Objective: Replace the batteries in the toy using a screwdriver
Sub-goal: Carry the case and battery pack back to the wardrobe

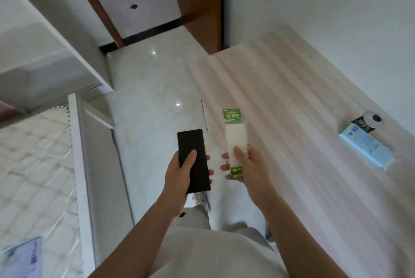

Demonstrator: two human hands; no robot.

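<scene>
- Left grip [179,172] curls round a black slab [193,160], thumb on top, near centre frame.
- Right grip [247,165] pinches the green battery pack [234,138], at the slab's 3 o'clock.
- Worktop [292,109] spreads at 3 o'clock.

Head view, looking steeply down, close above hands.

Black case [194,160] and battery pack [234,138], side by side in the air.
The case is flat, oblong and plain, held lengthwise in the left hand [179,174] with the thumb across its face. The pack is a long white strip with green printed ends, gripped near its lower end by the right hand [249,165].
</scene>
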